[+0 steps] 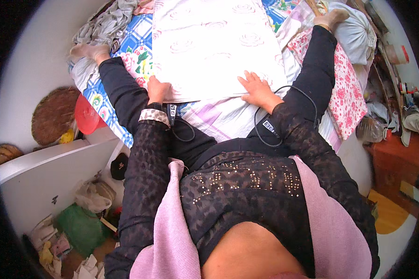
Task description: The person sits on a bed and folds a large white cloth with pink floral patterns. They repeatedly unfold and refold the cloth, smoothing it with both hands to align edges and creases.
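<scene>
A large white rectangle of folded cloth with faint rose outlines lies flat between my spread legs. My left hand is at its near left corner, fingers curled round the edge and partly hidden. On the near right part of the cloth rests my right hand, open and palm down with the fingers apart. Dark straps with black cables are at both wrists.
A blue checked floral sheet covers the bed beneath. Bundled grey clothes lie far left. Right of my leg are a red-flowered cloth and a tied pale sack. A red basin stands left, above a white panel.
</scene>
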Demonstrator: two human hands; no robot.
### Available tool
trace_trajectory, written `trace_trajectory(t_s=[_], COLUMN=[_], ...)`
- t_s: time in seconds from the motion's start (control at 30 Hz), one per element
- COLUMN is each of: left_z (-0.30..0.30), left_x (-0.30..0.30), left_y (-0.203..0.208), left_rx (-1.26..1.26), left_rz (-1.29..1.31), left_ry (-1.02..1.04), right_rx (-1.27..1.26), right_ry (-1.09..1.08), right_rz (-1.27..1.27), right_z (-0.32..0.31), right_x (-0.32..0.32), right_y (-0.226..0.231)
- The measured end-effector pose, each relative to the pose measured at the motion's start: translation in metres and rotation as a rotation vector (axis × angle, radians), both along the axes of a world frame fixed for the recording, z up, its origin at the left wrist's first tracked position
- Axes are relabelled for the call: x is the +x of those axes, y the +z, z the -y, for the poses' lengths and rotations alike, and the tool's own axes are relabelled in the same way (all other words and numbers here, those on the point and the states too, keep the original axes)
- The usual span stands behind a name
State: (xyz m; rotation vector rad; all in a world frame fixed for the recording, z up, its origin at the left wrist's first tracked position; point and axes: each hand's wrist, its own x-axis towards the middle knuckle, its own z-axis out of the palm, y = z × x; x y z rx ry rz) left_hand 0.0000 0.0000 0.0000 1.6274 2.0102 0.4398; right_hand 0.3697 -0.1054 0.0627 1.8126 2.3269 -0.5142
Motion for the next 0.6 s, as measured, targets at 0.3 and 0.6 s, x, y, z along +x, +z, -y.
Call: trace_trajectory(t_s=[0.3, 0.6], left_z=[0.016, 0.018], left_x=[-0.007, -0.011], left_y=[0.060, 0.102], left_rx=[-0.258, -0.277], left_rz=[0.692, 1.003], left_ry=[0.148, 0.307], right_rx=[0.175, 0.375], right_ry=[0.044, -0.071], right_rz=[-0.028, 0.021], right_z=[0.003, -0.032], right_x=[-0.027, 0.006], right_y=[0.001, -0.002])
